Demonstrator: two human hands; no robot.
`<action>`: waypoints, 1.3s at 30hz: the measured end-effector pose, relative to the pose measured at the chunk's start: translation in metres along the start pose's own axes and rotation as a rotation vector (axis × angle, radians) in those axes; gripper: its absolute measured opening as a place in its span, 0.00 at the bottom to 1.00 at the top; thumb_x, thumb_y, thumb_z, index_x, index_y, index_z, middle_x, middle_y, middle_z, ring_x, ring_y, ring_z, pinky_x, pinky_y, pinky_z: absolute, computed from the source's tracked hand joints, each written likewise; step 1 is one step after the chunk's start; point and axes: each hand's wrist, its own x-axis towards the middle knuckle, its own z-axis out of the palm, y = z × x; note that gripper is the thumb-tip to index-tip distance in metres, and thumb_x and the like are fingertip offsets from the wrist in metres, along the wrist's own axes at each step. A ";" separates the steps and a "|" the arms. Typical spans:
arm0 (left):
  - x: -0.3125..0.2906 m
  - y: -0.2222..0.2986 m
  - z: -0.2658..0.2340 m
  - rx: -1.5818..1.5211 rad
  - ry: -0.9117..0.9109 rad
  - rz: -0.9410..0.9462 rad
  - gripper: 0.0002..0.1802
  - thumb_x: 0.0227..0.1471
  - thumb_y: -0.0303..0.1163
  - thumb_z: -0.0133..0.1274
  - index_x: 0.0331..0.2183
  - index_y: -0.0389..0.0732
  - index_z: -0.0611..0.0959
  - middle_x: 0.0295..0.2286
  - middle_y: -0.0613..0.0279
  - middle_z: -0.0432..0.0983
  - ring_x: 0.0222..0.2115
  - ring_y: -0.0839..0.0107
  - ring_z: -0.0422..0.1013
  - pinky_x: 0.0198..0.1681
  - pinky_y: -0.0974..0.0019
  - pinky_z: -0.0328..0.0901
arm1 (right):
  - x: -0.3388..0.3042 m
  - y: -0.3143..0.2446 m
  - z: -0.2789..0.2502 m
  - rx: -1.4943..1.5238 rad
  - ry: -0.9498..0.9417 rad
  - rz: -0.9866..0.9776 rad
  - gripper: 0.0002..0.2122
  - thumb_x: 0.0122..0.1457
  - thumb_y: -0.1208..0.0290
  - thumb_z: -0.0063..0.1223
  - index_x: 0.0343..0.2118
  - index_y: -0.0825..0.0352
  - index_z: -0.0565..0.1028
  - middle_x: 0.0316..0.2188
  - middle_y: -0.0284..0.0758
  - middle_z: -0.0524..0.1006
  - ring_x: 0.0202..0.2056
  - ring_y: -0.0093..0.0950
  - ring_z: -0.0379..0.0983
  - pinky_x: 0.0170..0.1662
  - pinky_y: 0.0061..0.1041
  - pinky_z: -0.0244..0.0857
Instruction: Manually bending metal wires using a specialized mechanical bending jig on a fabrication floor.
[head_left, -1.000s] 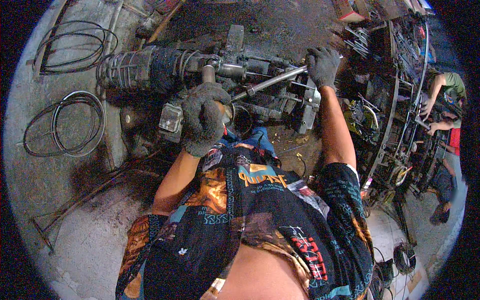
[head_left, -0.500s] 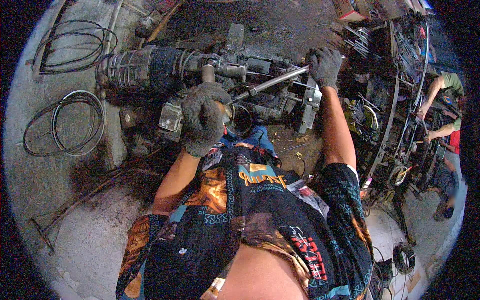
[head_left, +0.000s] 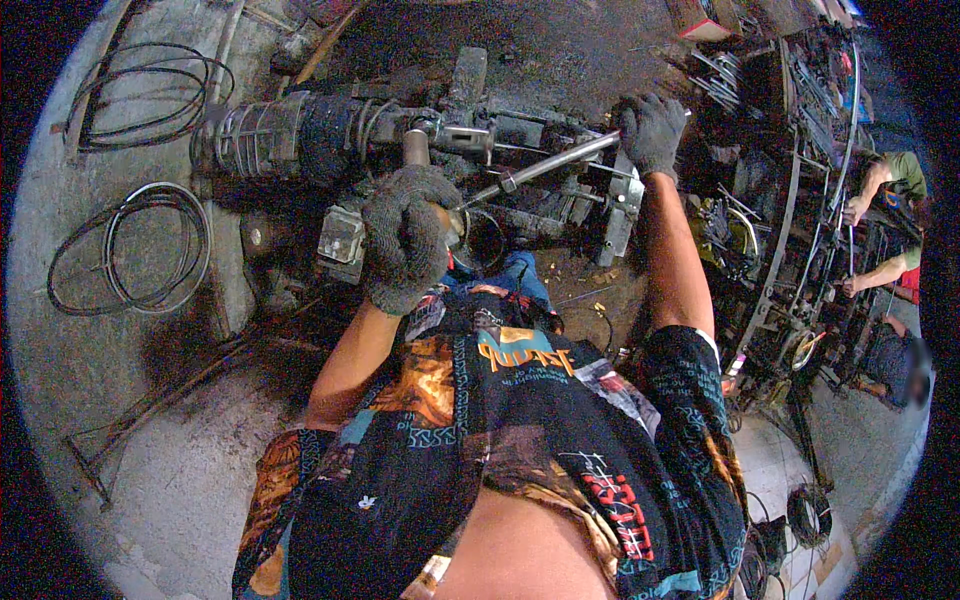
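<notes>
Both my hands wear dark grey knit gloves at a greasy metal machine (head_left: 330, 135). My left hand (head_left: 408, 240) is closed in a fist around the lower end of a short thick grey shaft (head_left: 416, 148), which runs up to a joint on the machine. A brownish rounded part (head_left: 445, 218) shows beside that fist; what it belongs to is hidden. My right hand (head_left: 652, 135) is wrapped round the upper right end of a long steel bar (head_left: 565, 158). From there the bar slants down to the left, through a small collar, and ends close to my left hand.
Coiled black cables (head_left: 150, 245) lie on the floor at left. Metal rods (head_left: 722, 85) are piled at far right. Beyond a curved metal rail (head_left: 775, 250), a co-worker's hands (head_left: 855, 210) hold a thin rod. A metal frame (head_left: 160, 410) lies at lower left.
My hands and the steel bar stay practically in place. At right, the co-worker's hands have shifted slightly, and another person's dark-clothed body lower down has moved.
</notes>
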 end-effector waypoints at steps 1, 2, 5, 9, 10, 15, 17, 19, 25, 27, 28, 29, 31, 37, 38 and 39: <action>0.000 0.001 0.000 -0.014 0.007 -0.003 0.20 0.63 0.43 0.46 0.29 0.37 0.82 0.28 0.53 0.80 0.32 0.54 0.78 0.43 0.54 0.71 | 0.000 -0.001 0.000 0.000 0.019 0.008 0.11 0.59 0.59 0.54 0.38 0.54 0.84 0.38 0.33 0.79 0.44 0.40 0.70 0.51 0.42 0.59; 0.001 0.002 0.000 -0.028 0.014 -0.006 0.18 0.62 0.41 0.47 0.29 0.37 0.82 0.28 0.53 0.80 0.32 0.54 0.78 0.42 0.55 0.71 | 0.000 -0.001 0.000 0.000 0.037 0.015 0.11 0.59 0.59 0.54 0.38 0.54 0.84 0.39 0.33 0.80 0.44 0.40 0.70 0.51 0.42 0.59; 0.001 0.004 0.001 0.073 0.102 0.109 0.12 0.59 0.34 0.50 0.31 0.38 0.82 0.29 0.54 0.80 0.32 0.55 0.77 0.42 0.55 0.71 | -0.004 0.000 0.003 -0.033 0.126 -0.018 0.11 0.59 0.59 0.54 0.38 0.54 0.84 0.39 0.33 0.80 0.44 0.40 0.71 0.51 0.41 0.60; -0.002 0.026 0.006 -0.241 0.197 -0.461 0.05 0.56 0.29 0.55 0.32 0.39 0.82 0.30 0.55 0.80 0.33 0.57 0.77 0.42 0.55 0.72 | -0.002 0.000 0.006 -0.004 0.041 0.008 0.10 0.58 0.60 0.54 0.38 0.54 0.84 0.39 0.33 0.81 0.44 0.40 0.71 0.51 0.41 0.60; -0.006 0.018 0.008 -0.124 0.183 -0.283 0.03 0.54 0.28 0.58 0.32 0.39 0.83 0.30 0.56 0.80 0.33 0.57 0.77 0.42 0.56 0.72 | -0.003 0.001 0.007 -0.009 0.074 -0.003 0.10 0.58 0.60 0.54 0.38 0.53 0.84 0.39 0.33 0.81 0.44 0.41 0.72 0.51 0.41 0.60; -0.007 0.000 0.003 0.172 0.159 0.103 0.06 0.48 0.25 0.64 0.32 0.41 0.83 0.29 0.58 0.79 0.33 0.58 0.77 0.40 0.56 0.71 | -0.005 0.007 0.008 0.003 -0.007 0.032 0.10 0.58 0.59 0.55 0.36 0.54 0.85 0.38 0.34 0.81 0.44 0.42 0.73 0.51 0.42 0.60; -0.007 0.002 0.000 0.267 0.140 0.115 0.07 0.47 0.25 0.64 0.31 0.41 0.83 0.29 0.57 0.79 0.33 0.56 0.76 0.39 0.54 0.71 | -0.007 0.005 0.005 0.041 0.072 -0.003 0.11 0.56 0.58 0.56 0.33 0.58 0.85 0.36 0.37 0.81 0.43 0.43 0.73 0.51 0.44 0.61; -0.007 0.005 -0.001 0.342 0.140 0.141 0.06 0.47 0.25 0.64 0.31 0.42 0.83 0.29 0.57 0.79 0.32 0.55 0.76 0.39 0.54 0.71 | -0.009 0.006 0.003 0.042 0.096 -0.017 0.12 0.56 0.58 0.57 0.33 0.60 0.85 0.35 0.38 0.81 0.43 0.44 0.73 0.50 0.44 0.62; 0.002 -0.001 -0.009 0.506 0.124 0.252 0.08 0.54 0.31 0.59 0.36 0.41 0.87 0.29 0.56 0.81 0.27 0.56 0.74 0.34 0.57 0.71 | -0.009 0.004 -0.007 0.051 0.013 0.052 0.10 0.51 0.62 0.60 0.32 0.60 0.84 0.37 0.43 0.81 0.44 0.46 0.73 0.50 0.46 0.64; 0.016 -0.001 -0.014 0.534 0.111 0.224 0.09 0.55 0.32 0.58 0.36 0.41 0.88 0.28 0.57 0.81 0.27 0.56 0.74 0.33 0.56 0.70 | -0.012 0.006 -0.006 0.045 0.033 0.033 0.11 0.54 0.60 0.59 0.30 0.62 0.85 0.35 0.41 0.82 0.43 0.45 0.74 0.50 0.43 0.64; 0.028 -0.008 -0.015 0.441 0.255 0.258 0.04 0.52 0.30 0.62 0.31 0.41 0.86 0.28 0.56 0.81 0.28 0.57 0.75 0.34 0.57 0.71 | -0.016 0.011 0.002 0.055 0.060 0.035 0.10 0.53 0.61 0.59 0.29 0.61 0.85 0.35 0.40 0.82 0.43 0.44 0.74 0.50 0.43 0.63; 0.039 -0.014 -0.017 0.352 0.402 0.285 0.05 0.48 0.28 0.65 0.26 0.42 0.84 0.27 0.56 0.81 0.28 0.57 0.77 0.34 0.57 0.71 | -0.017 0.012 0.005 0.069 0.085 0.030 0.09 0.53 0.61 0.60 0.29 0.60 0.85 0.34 0.39 0.82 0.44 0.44 0.74 0.51 0.43 0.63; 0.072 -0.022 -0.022 0.383 0.394 0.289 0.05 0.49 0.28 0.65 0.25 0.41 0.84 0.26 0.56 0.80 0.27 0.58 0.77 0.33 0.59 0.71 | -0.018 0.011 0.008 0.051 0.103 0.021 0.08 0.52 0.62 0.60 0.29 0.59 0.86 0.34 0.37 0.82 0.44 0.43 0.73 0.51 0.42 0.62; 0.088 -0.014 -0.033 0.397 0.236 0.266 0.07 0.52 0.28 0.62 0.24 0.40 0.84 0.22 0.57 0.79 0.24 0.61 0.76 0.30 0.61 0.70 | -0.017 0.012 0.005 -0.011 0.130 0.016 0.09 0.51 0.61 0.60 0.32 0.56 0.86 0.33 0.35 0.81 0.44 0.42 0.73 0.53 0.42 0.60; 0.087 -0.003 -0.037 0.411 0.173 0.228 0.07 0.53 0.28 0.62 0.24 0.39 0.83 0.21 0.57 0.78 0.23 0.61 0.75 0.30 0.61 0.69 | -0.017 0.011 0.003 0.004 0.127 0.007 0.10 0.51 0.61 0.60 0.33 0.56 0.86 0.34 0.36 0.81 0.44 0.43 0.73 0.52 0.42 0.60; 0.092 -0.031 -0.035 0.476 0.382 0.376 0.09 0.54 0.29 0.61 0.23 0.40 0.83 0.20 0.58 0.77 0.21 0.62 0.74 0.29 0.62 0.69 | -0.015 0.013 -0.001 0.092 0.065 0.042 0.10 0.51 0.60 0.60 0.35 0.56 0.86 0.33 0.37 0.81 0.43 0.43 0.73 0.51 0.42 0.60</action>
